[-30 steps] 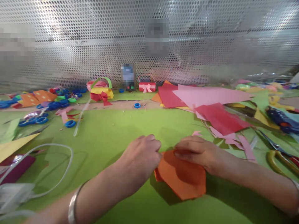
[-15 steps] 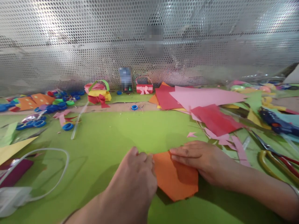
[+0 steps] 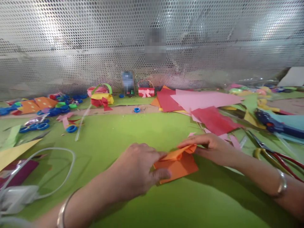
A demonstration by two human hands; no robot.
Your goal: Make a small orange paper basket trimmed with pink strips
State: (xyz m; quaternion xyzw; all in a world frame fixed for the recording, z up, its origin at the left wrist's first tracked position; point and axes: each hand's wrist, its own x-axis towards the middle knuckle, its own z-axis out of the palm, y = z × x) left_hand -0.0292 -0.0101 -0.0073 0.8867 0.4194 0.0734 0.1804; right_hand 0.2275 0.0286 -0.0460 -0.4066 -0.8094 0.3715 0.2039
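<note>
A folded piece of orange paper rests on the green table surface in the middle front. Its far part is lifted and curls toward me. My left hand pinches its left side, the thumb over the lower layer and the fingers at the raised fold. At the upper right corner, my right hand grips the lifted flap between fingers and thumb. Part of the right fingers is hidden behind the paper. Pink paper scraps lie just behind my right hand.
Scissors and a dark blue tool lie at right. Pink sheets and red paper spread behind. A white cable loops at left. Small paper baskets stand by the perforated metal panel.
The orange paper's far part has come up off the table and folded over toward me. My left hand has turned, its thumb now on the paper; my right hand has moved slightly right.
</note>
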